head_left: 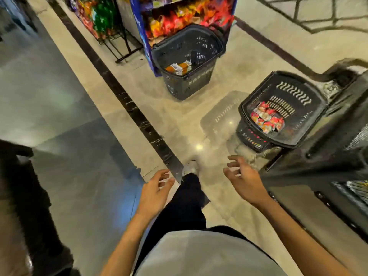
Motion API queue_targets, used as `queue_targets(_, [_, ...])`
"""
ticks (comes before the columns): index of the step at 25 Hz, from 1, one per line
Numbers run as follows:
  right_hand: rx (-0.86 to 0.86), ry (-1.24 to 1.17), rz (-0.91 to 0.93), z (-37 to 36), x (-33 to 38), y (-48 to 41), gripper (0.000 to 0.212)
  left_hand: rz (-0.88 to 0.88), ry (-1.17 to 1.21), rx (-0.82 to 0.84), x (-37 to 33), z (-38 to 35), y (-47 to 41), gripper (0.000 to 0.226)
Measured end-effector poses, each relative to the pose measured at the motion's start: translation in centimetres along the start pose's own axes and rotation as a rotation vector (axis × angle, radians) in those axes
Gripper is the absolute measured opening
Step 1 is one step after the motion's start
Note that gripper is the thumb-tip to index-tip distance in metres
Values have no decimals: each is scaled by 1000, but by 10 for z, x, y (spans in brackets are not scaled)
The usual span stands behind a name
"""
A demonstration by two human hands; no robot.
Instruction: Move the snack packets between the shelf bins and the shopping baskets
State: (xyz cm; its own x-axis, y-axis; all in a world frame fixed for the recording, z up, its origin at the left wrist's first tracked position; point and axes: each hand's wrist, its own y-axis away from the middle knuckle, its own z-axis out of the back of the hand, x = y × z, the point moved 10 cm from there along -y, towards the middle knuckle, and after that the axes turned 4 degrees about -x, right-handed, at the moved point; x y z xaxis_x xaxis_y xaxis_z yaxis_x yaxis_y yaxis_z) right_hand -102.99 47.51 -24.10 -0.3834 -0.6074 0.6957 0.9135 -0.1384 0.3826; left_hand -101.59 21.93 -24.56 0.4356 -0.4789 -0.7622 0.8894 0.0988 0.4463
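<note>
The left hand (157,188) is hanging loose over the floor (199,120), fingers half spread and grasping nothing. Free like this, it looks ready for the next pick rather than busy with one.

Further up, a wire rack (95,18) of bright snack bags is standing against the blue-sided shelf unit (179,16), whose bins are showing red and orange packets, blurred. The far shopping basket (187,62) is sitting touching the foot of that unit, probably so packets can drop straight between bin and basket; a few orange and white snack packets (178,68) are lying at its bottom.

The right hand (245,176) is also released, fingers curled open and carrying nothing, reaching forward towards the near shopping basket (282,110). That basket is resting on the floor just beside a dark fixture (318,172), and a heap of red snack packets (266,120) is lying inside. I judge the person is walking between pickups.
</note>
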Motion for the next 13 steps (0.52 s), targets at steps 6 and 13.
queue_targets(6, [-207, -109, -215, 79, -19, -102, 37, -128, -166, 256, -129, -76, -167, 32])
queue_targets(13, [-404, -269, -483, 150, -71, -156, 37, -352, -434, 559, -276, -208, -273, 37])
